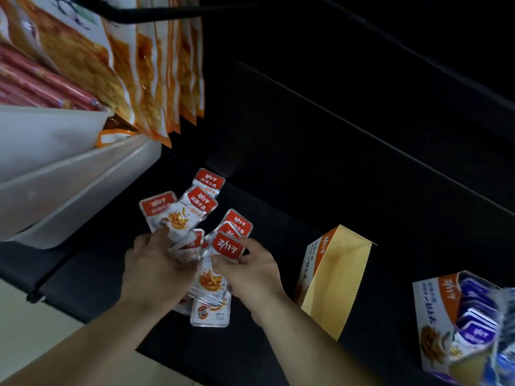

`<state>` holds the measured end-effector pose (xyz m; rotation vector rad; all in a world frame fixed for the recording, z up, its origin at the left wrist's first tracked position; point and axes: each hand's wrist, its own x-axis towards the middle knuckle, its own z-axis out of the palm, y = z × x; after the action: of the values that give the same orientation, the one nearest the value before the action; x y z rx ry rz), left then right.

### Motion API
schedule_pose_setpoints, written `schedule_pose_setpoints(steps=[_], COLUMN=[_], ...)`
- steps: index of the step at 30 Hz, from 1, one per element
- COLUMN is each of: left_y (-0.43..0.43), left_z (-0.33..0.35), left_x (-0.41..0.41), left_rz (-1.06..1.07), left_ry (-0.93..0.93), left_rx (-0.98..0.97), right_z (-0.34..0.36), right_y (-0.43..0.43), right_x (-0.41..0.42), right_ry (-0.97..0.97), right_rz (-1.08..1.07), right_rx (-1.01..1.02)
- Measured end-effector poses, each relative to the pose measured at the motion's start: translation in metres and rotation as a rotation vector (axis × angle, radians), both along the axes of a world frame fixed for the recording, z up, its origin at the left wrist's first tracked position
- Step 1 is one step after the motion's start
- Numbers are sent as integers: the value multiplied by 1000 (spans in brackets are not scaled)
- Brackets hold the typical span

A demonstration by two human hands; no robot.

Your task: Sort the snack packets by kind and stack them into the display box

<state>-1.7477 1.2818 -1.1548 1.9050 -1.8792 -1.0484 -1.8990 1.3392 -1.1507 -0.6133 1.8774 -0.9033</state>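
Several small silver snack packets with red tops (195, 207) lie fanned out on a dark shelf (278, 288). My left hand (156, 271) grips a bunch of them at the left, thumb on a packet front. My right hand (250, 268) pinches a red-topped packet (226, 247) by its upper edge. More packets (210, 310) hang below between my hands. An orange and yellow display box (334, 280) stands to the right of my hands, its opening turned away so that I cannot see inside.
A second display box (457, 327) with blue packets stands at the far right. Large orange snack bags (156, 65) hang at the upper left above white shelf dividers (69, 176). Red sausage packs (36, 82) lie at the far left.
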Motion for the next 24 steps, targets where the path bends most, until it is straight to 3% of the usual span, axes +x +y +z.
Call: schedule_pose_setpoints(steps=[6,12,19,24], left_y=[0,-6,-1,9], left_z=[7,7,10,11], left_x=[-18,-24,-25,-26], left_rz=[118,239,91,-163], left_ry=[376,495,542,501], left_rx=[248,297,439,430], right_z=[-14,-12,2,3], right_y=[-7,-5,1,9], right_x=[5,2,-10,-8], right_ry=[156,193,64,27], right_rz=[23,26,-27,-8], right_rx=[-12,5,4,-30])
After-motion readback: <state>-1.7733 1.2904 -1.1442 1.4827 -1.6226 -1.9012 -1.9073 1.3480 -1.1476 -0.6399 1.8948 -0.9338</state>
